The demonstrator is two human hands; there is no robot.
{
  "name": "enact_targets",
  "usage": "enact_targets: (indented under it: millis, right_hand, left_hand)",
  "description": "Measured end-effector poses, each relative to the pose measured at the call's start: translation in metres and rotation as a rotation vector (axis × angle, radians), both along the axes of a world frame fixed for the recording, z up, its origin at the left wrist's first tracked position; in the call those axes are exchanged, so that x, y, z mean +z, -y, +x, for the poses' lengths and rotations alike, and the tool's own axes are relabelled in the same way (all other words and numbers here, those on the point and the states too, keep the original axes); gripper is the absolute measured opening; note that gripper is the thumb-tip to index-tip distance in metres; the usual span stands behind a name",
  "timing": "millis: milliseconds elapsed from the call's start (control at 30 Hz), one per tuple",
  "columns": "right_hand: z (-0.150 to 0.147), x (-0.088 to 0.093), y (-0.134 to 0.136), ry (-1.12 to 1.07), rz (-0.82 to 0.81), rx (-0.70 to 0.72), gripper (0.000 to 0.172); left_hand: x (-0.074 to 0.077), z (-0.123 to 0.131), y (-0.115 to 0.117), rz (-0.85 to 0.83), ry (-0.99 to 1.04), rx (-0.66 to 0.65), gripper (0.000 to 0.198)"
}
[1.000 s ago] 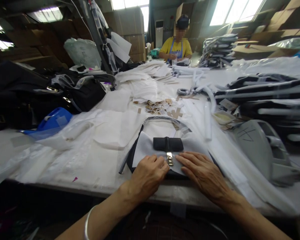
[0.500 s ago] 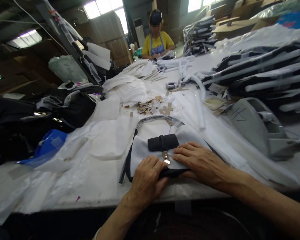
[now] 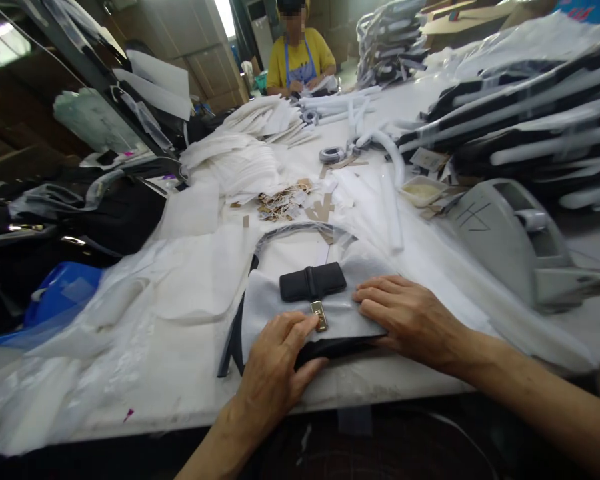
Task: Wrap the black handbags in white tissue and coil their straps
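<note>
A black handbag [image 3: 327, 350] lies flat before me, its wrapped handle [image 3: 300, 230] arching away. Pale wrapping sheet [image 3: 260, 300] covers most of its front, under a black strap tab [image 3: 313, 281] with a gold clasp [image 3: 319, 316]. My left hand [image 3: 275, 357] rests on the bag's lower left, thumb spread toward the front edge and fingertips at the clasp. At the right side, my right hand [image 3: 405, 320] has its fingers over the sheet and its thumb at the lower edge, gripping the bag. The bag's underside is hidden.
Hang tags [image 3: 285, 199] and brown paper strips [image 3: 321, 208] lie behind the bag. A grey tape dispenser [image 3: 505, 240] and wrapped black goods [image 3: 530, 127] stand right. White sheets [image 3: 235, 157] are stacked at the back; black bags [image 3: 105, 213] lie left. A person [image 3: 300, 60] works opposite.
The view has tilted down and shifted slightly. My right hand has moved from near the clasp to the bag's right edge; my left fingertips now touch the clasp's side.
</note>
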State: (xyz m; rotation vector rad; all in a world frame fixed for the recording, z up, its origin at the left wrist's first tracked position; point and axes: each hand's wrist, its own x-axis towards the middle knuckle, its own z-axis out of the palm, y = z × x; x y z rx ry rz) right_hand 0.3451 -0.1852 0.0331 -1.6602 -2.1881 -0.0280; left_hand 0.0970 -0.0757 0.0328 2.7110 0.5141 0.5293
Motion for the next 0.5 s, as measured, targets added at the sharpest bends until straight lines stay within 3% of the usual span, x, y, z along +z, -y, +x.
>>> enact_targets:
  millis: [100,233,367,500]
  right_hand:
    - [-0.001,0.001,0.0,0.003,0.027,0.001,0.01]
    - [-0.005,0.011,-0.001,0.019,0.012,-0.003,0.012]
    - [-0.007,0.034,0.002,-0.08,-0.124,-0.082,0.024]
    - [0.02,0.063,-0.008,-0.208,-0.31,-0.175,0.015]
  left_hand:
    - [-0.005,-0.003,0.004,0.111,0.077,-0.013,0.023]
    - [-0.009,-0.008,0.011,0.218,0.111,-0.024,0.029]
    - [-0.011,-0.011,0.014,0.346,0.198,-0.02,0.03]
    - [-0.021,-0.01,0.011,0.448,0.301,0.021,0.029]
